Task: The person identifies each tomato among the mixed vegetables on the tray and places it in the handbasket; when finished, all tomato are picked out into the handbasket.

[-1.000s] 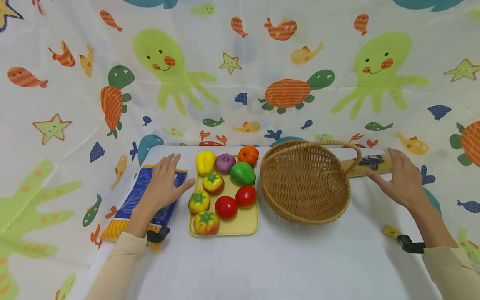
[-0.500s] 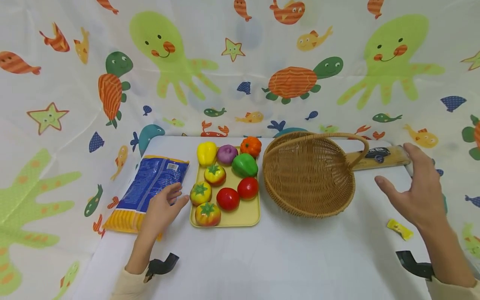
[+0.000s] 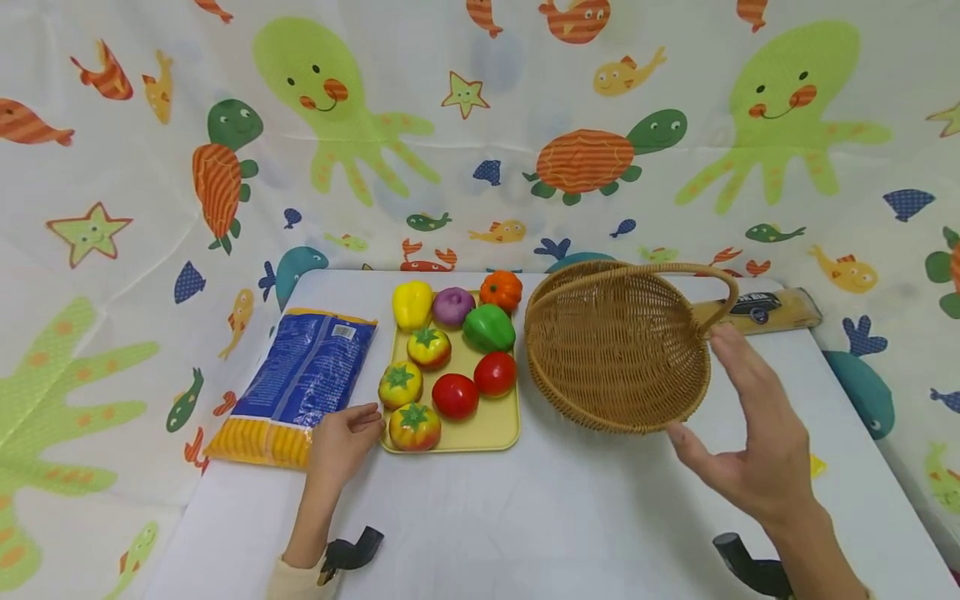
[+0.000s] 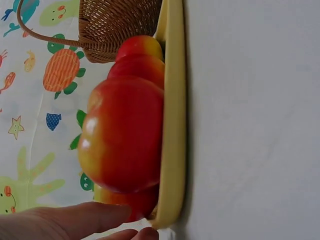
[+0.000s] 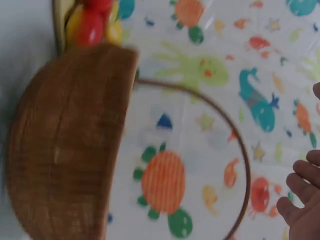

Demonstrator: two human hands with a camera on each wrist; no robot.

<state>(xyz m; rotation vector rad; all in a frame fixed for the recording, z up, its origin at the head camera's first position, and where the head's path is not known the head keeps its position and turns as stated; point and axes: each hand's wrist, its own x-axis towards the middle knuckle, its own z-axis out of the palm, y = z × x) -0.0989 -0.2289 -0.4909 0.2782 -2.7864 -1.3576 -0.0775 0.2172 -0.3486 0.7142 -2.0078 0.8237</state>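
A yellow tray (image 3: 495, 433) bears toy vegetables and fruit, including a red tomato (image 3: 454, 397), a green pepper (image 3: 489, 328) and a red-yellow tomato with a green star top (image 3: 415, 427). My left hand (image 3: 343, 442) is at the tray's lower left side, fingertips right at its edge. In the left wrist view, the fingers (image 4: 95, 217) point toward the tray's near end, beside a red-yellow tomato (image 4: 127, 135). My right hand (image 3: 757, 442) spreads thumb and fingers beside the wicker basket (image 3: 615, 358), fingertips overlapping its right rim in the head view. The basket leans with its opening facing me.
Left of the tray lies a blue and yellow bag (image 3: 300, 383). Behind the basket is a long brown package (image 3: 780, 312). A small yellow wrapper (image 3: 817, 465) lies partly hidden behind the right hand. A patterned sea-animal cloth (image 3: 465, 183) hangs at the back.
My left hand has come off the blue bag and moved down and right to the tray's edge. My right hand has moved left from the brown package to the basket's rim.
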